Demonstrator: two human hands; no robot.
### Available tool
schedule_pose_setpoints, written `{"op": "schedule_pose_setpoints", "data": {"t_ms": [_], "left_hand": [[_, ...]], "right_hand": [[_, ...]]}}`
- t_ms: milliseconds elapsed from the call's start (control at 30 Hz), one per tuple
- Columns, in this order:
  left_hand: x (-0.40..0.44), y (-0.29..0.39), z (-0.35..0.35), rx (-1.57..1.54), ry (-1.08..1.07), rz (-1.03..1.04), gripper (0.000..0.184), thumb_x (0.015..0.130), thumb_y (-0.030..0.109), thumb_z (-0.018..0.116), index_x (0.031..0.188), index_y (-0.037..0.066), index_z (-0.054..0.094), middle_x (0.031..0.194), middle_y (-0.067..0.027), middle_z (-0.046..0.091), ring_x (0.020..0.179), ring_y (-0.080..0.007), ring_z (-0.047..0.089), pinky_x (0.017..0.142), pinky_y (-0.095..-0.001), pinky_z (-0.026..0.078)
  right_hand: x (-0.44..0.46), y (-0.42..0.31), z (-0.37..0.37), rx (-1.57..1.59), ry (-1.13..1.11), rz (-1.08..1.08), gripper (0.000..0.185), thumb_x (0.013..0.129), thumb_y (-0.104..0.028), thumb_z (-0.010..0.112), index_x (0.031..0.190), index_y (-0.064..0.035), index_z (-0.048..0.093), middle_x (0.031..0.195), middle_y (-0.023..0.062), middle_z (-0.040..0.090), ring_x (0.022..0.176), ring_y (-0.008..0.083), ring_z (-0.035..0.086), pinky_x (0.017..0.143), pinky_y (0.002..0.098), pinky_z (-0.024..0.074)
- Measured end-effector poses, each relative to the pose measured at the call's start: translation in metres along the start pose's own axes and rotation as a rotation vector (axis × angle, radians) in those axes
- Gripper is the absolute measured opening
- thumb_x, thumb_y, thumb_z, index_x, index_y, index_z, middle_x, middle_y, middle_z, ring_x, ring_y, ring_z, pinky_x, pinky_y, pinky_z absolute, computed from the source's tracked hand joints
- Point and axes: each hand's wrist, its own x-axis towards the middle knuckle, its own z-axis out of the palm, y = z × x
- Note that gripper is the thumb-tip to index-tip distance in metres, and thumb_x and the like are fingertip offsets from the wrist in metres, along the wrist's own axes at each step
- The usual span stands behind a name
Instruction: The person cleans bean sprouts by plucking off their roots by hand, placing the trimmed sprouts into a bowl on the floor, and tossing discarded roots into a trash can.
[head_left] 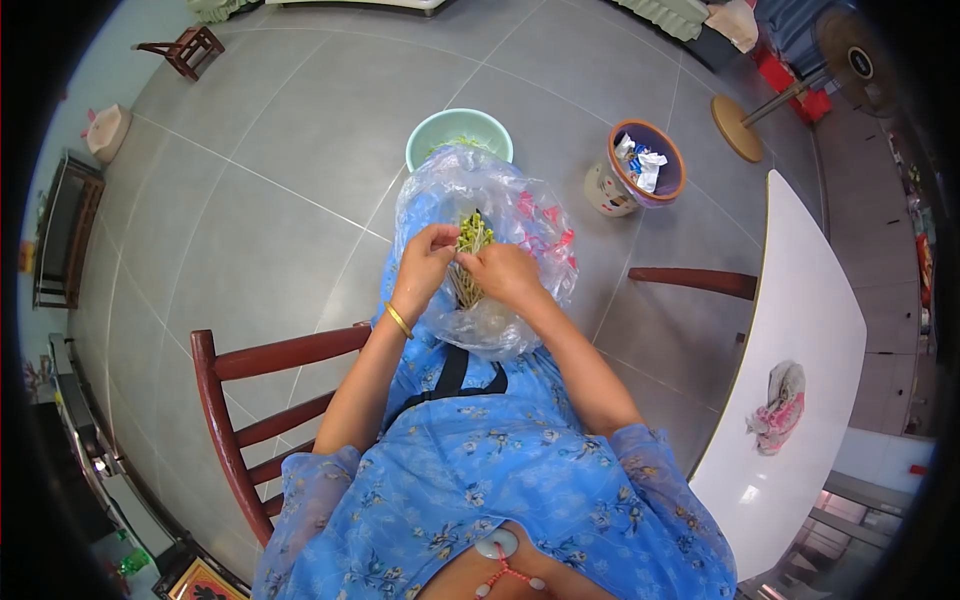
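Observation:
A clear plastic bag with pink-red print lies spread over my lap. On it rests a bunch of bean sprouts, pale stems toward me and yellow-green heads pointing away. My left hand is closed in a pinch at the left side of the sprout heads. From the right, my right hand reaches over the bunch, its thumb and fingers closed at the sprouts near the left fingertips. The exact pieces between the fingers are partly hidden. Just beyond the bag, a mint-green basin on the floor holds some green-yellow bits.
A waste bin with paper litter stands to the right. Beside it, a white table bears a crumpled grey-and-pink bag. A reddish wooden chair is at my left. A standing fan and small stool are farther off.

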Motion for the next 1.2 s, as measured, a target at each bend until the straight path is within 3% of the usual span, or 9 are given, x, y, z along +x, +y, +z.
{"op": "schedule_pose_setpoints", "data": {"t_ms": [233,433,633,733,867,933,967,1033,1200], "left_hand": [[-0.008,0.009,-0.006,-0.023,0.003,0.039,0.024,0.08,0.003,0.052,0.102,-0.003,0.059,0.088,-0.0063,0.062,0.082,-0.0129,0.058,0.074,-0.0259,0.046],[-0.023,0.03,-0.006,-0.381,-0.309,-0.299,0.019,0.089,0.017,0.055,0.098,0.0,0.06,0.089,-0.007,0.062,0.074,-0.0116,0.06,0.066,-0.0235,0.048],[-0.027,0.036,0.009,-0.587,-0.376,-0.326,0.02,0.091,0.02,0.054,0.094,0.001,0.06,0.086,-0.0082,0.063,0.074,-0.0144,0.061,0.066,-0.0268,0.051],[-0.025,0.031,0.003,-0.603,-0.315,-0.296,0.018,0.091,0.018,0.052,0.094,0.001,0.059,0.084,-0.0085,0.063,0.071,-0.0167,0.062,0.064,-0.0289,0.052],[-0.026,0.033,-0.017,-0.7,-0.323,-0.267,0.015,0.092,0.015,0.05,0.094,0.002,0.058,0.075,-0.0067,0.061,0.068,-0.0187,0.063,0.062,-0.0291,0.052],[-0.025,0.033,-0.02,-0.728,-0.346,-0.244,0.015,0.092,0.014,0.049,0.095,0.002,0.058,0.072,-0.006,0.059,0.067,-0.0188,0.063,0.061,-0.0289,0.051],[-0.025,0.033,-0.021,-0.734,-0.359,-0.258,0.015,0.092,0.014,0.048,0.096,0.002,0.057,0.071,-0.0054,0.058,0.067,-0.0187,0.063,0.06,-0.0283,0.051],[-0.026,0.036,-0.023,-0.738,-0.371,-0.267,0.015,0.092,0.014,0.047,0.096,0.002,0.056,0.07,-0.0048,0.057,0.067,-0.0186,0.063,0.059,-0.0276,0.051],[-0.027,0.032,-0.028,-0.79,-0.36,-0.238,0.016,0.092,0.015,0.048,0.097,0.002,0.056,0.071,-0.0036,0.056,0.057,-0.0126,0.055,0.048,-0.0217,0.041]], "right_hand": [[-0.011,0.017,0.005,0.096,0.037,0.0,0.031,0.076,-0.032,0.06,0.071,-0.0021,0.067,0.067,0.0196,0.063,0.064,0.0356,0.062,0.06,0.0455,0.0482],[-0.069,0.008,-0.039,0.518,0.072,0.087,0.023,0.079,-0.024,0.06,0.07,-0.0033,0.065,0.064,0.0169,0.061,0.053,0.0298,0.058,0.051,0.039,0.0439],[-0.087,-0.018,-0.038,0.24,0.146,-0.141,0.022,0.082,-0.026,0.059,0.077,-0.0055,0.065,0.064,0.0163,0.06,0.057,0.032,0.06,0.054,0.0399,0.0456],[-0.086,-0.013,-0.035,0.358,0.253,-0.218,0.02,0.083,-0.025,0.059,0.081,-0.006,0.065,0.062,0.0166,0.059,0.059,0.0339,0.06,0.056,0.0405,0.0465],[-0.059,0.005,-0.037,0.383,0.266,-0.096,0.016,0.082,-0.02,0.06,0.086,-0.0058,0.067,0.068,0.0166,0.061,0.063,0.0323,0.061,0.059,0.0394,0.0475],[-0.037,0.002,-0.029,0.454,0.349,-0.149,0.015,0.081,-0.011,0.061,0.093,-0.0025,0.065,0.066,0.0062,0.06,0.061,0.0114,0.058,0.056,0.0269,0.045],[-0.026,-0.001,-0.025,0.453,0.352,-0.151,0.015,0.081,-0.011,0.061,0.093,-0.0025,0.065,0.066,0.0062,0.06,0.061,0.0114,0.058,0.056,0.0269,0.045],[-0.007,-0.007,-0.016,0.574,0.13,-0.168,0.018,0.081,-0.008,0.061,0.098,-0.0025,0.064,0.071,0.004,0.062,0.065,0.0092,0.057,0.058,0.0244,0.0447],[0.003,-0.001,-0.002,0.806,-0.011,-0.211,0.02,0.082,-0.009,0.061,0.1,-0.002,0.065,0.077,0.0033,0.063,0.066,0.0104,0.056,0.061,0.0265,0.0457]]}}
